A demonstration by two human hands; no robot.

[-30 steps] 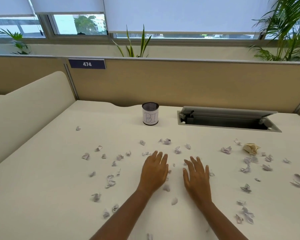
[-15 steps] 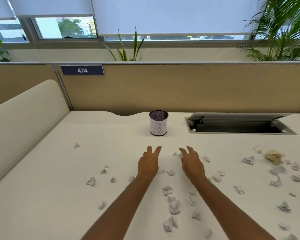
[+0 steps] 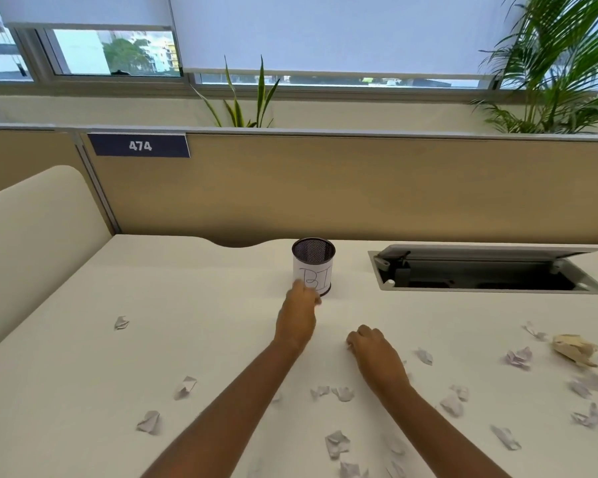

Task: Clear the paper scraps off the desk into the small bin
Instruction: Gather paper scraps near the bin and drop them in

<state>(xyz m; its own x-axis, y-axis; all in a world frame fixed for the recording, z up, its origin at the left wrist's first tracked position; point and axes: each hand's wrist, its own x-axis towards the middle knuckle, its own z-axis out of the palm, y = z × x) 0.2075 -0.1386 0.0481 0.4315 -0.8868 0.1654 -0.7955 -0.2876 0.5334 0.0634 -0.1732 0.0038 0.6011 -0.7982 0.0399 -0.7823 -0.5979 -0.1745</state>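
- Two hands are out over the counter (image 3: 194, 305); the left hand (image 3: 296, 320) reaches to the foot of the small bin (image 3: 313, 266), its fingertips touching or just short of the bin's lower wall.
- Left grip: fingers bunched forward, and I cannot tell whether they pinch a scrap or are closing on the bin itself.
- Right hand (image 3: 377, 355) rests nearer the person than the bin and to its right, curled loosely knuckles-up; whether that grip holds paper is hidden.
- Paper scraps (image 3: 337, 443) lie scattered on the near side of the bin, most to its right, a few to its left; a tan crumpled wad (image 3: 575, 350) sits far right of it.
- To do this step well, I judge: steady the light mesh bin so it does not tip or slide, then drop the scraps straight into its open top.
- Against the frame half a second back, both hands were level and short of the bin among scraps; now the left has gone forward to it, and the right has curled shut.
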